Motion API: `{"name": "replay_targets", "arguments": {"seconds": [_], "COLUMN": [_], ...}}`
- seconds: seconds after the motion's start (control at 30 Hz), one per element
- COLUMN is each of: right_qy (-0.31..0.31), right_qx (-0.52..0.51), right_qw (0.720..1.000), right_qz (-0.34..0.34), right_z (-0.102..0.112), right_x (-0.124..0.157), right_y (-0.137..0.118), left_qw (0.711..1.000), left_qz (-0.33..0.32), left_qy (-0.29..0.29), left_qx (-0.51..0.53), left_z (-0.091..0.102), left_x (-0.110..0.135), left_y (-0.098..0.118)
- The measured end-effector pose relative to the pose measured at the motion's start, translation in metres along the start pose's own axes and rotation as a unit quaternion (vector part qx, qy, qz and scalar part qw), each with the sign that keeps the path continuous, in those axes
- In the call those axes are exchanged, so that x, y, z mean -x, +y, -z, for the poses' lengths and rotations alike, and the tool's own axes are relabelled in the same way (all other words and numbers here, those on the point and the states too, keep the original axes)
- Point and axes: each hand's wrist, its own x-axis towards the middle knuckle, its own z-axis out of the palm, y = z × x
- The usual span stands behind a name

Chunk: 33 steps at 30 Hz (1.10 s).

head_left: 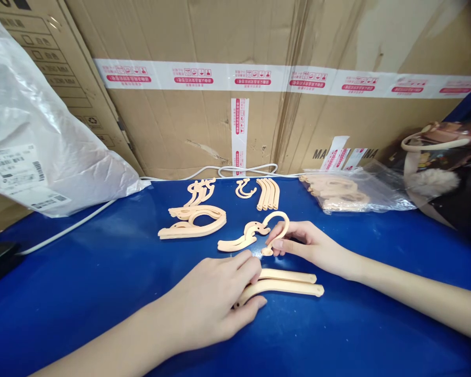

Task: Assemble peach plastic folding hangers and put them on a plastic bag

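Note:
In the head view, my left hand (pixel 227 293) is closed round the near ends of two curved beige hanger arms (pixel 286 287), which lie side by side on the blue table (pixel 349 335). My fingers cover their left ends. Just beyond, my right hand (pixel 298 241) pinches a beige hanger hook (pixel 284 217) by its lower end, its curve standing up. Left of that hook lie more hanger pieces (pixel 239 242), overlapping one another; their exact number is hard to make out.
Folded hangers (pixel 196 225) lie at the left. Behind are loose hanger pieces (pixel 200 192), small hooks (pixel 245 188) and a row of several hanger arms (pixel 267 193). A clear bag of hangers (pixel 345 191), a white parcel (pixel 43 136), a cable (pixel 70 228) and cardboard (pixel 188 120) border the table.

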Motion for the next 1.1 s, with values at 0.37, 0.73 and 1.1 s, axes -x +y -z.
{"name": "replay_targets", "arguments": {"seconds": [0.37,0.73,1.1], "right_qy": [0.03,0.003,0.002], "right_qx": [-0.002,-0.059,-0.133], "right_qw": [0.999,0.998,0.991], "right_qz": [-0.009,0.004,0.012], "right_z": [-0.016,-0.014,-0.01], "right_x": [-0.005,-0.005,-0.009], "right_y": [-0.006,-0.007,-0.003], "left_qw": [0.992,0.79,0.962], "left_qz": [-0.031,0.103,0.12], "left_qy": [0.121,0.158,0.142], "left_qx": [0.023,0.584,0.202], "left_z": [-0.007,0.017,0.009], "left_x": [0.004,-0.003,0.0], "left_y": [-0.001,-0.014,-0.014]}}
